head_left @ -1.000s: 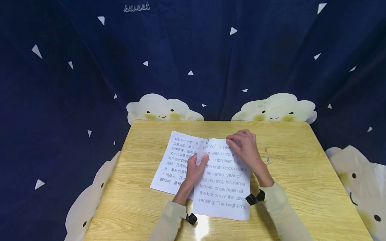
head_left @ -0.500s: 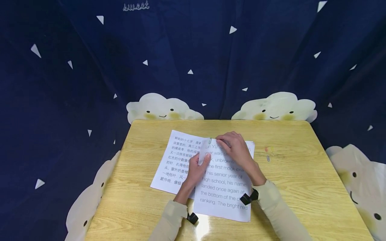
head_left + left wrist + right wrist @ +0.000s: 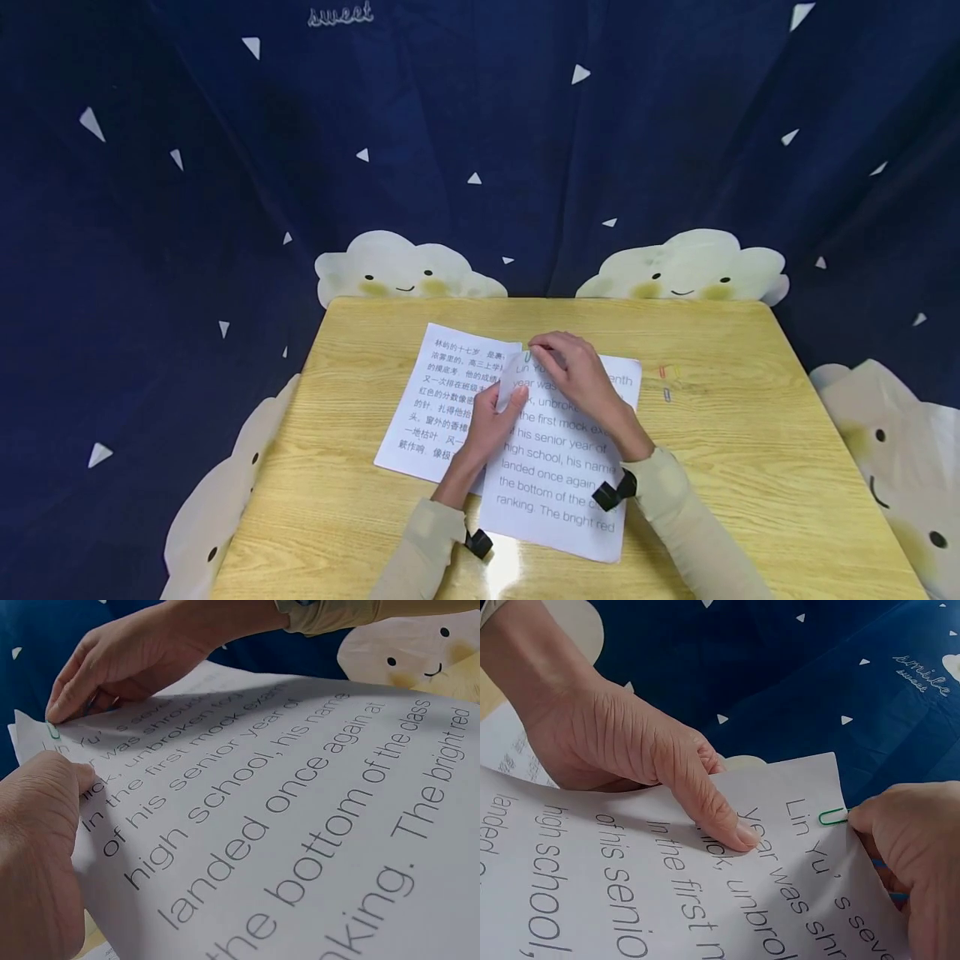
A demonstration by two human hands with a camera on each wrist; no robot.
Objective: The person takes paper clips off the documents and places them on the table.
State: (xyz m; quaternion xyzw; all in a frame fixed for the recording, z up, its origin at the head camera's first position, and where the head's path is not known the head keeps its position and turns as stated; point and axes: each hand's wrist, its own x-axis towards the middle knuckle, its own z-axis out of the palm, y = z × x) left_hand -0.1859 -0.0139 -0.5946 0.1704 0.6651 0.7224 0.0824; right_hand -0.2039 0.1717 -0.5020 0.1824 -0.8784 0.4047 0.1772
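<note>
My left hand grips the left edge of a white sheet with large English print, its thumb lying on the front. The sheet's top is lifted and slightly curved. A green paper clip sits over the top edge near the upper-left corner. My right hand pinches the clip's outer end at that edge between thumb and fingers, covering part of it. Partly under the English sheet, a white sheet with Chinese print lies on the table. How many sheets the clip joins cannot be seen.
On the wooden table, to the right of the papers, lie a red paper clip, a yellow paper clip and a blue paper clip. A dark blue curtain with white triangles and clouds hangs behind the table.
My right hand has slid left along the sheet's top edge to the green clip. The English sheet has turned a little, its upper right corner coming into view. The left hand keeps its grip.
</note>
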